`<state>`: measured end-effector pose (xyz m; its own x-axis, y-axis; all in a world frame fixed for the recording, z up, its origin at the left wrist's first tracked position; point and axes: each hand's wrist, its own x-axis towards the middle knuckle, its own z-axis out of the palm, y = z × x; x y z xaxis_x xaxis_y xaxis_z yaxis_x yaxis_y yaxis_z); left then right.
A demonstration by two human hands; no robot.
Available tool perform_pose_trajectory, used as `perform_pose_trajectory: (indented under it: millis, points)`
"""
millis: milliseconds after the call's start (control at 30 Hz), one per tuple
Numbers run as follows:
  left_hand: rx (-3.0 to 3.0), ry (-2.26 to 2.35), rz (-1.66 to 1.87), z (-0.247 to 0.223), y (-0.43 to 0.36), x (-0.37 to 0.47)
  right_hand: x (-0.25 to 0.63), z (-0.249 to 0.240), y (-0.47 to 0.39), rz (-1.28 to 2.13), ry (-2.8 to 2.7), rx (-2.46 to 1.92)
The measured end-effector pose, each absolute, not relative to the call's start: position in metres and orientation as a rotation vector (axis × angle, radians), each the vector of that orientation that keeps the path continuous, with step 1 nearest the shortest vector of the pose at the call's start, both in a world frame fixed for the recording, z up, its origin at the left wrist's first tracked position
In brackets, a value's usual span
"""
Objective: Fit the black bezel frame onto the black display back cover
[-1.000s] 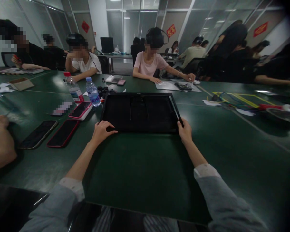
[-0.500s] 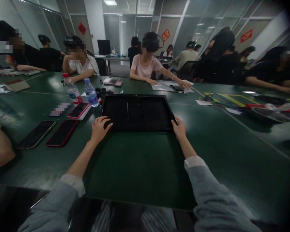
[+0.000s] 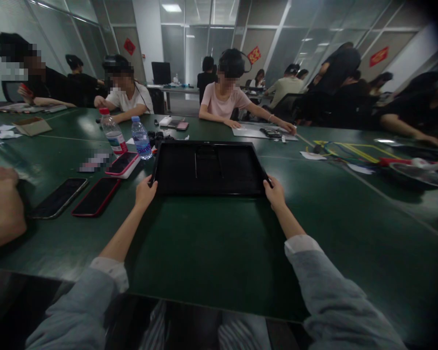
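Note:
A black rectangular tray-like frame (image 3: pixel 241 170) with a raised rim lies in front of me, two thin upright lines showing on its dark inside. What kind of thing it is I cannot tell for sure. My left hand (image 3: pixel 145 192) grips its near left corner, thumb on top of the rim and fingers around the outer side. At the near right corner my right hand (image 3: pixel 275 192) holds the rim the same way. Both sets of fingertips are partly hidden under the edge.
Two phones (image 3: pixel 60 198) (image 3: pixel 97 196), another phone in a pink case (image 3: pixel 123 164) and two water bottles (image 3: pixel 113 133) (image 3: pixel 142 138) stand or lie to the left. Another person's arm (image 3: pixel 3 209) rests at far left. Cables (image 3: pixel 346 148) and a pan-like bowl (image 3: pixel 419 172) are at right.
My left hand has gone from lying over the frame's near left corner with spread fingers to gripping its left side. My right hand keeps its hold. The view has shifted slightly.

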<state>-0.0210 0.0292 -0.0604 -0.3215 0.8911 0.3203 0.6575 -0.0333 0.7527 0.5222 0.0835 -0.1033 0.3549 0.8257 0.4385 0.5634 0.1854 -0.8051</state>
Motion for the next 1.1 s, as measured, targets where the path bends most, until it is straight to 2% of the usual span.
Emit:
perform_pose_trajectory:
  millis: [467, 1100]
  points:
    - [1.741, 1.984, 1.125, -0.059, 0.03, -0.024, 0.515, -0.094, 0.081, 0.215, -1.349, -1.525]
    - [1.504, 2.03, 1.22, -0.048, 0.026, -0.027, 0.518, -0.103, 0.08, 0.267, -1.391, -1.608]
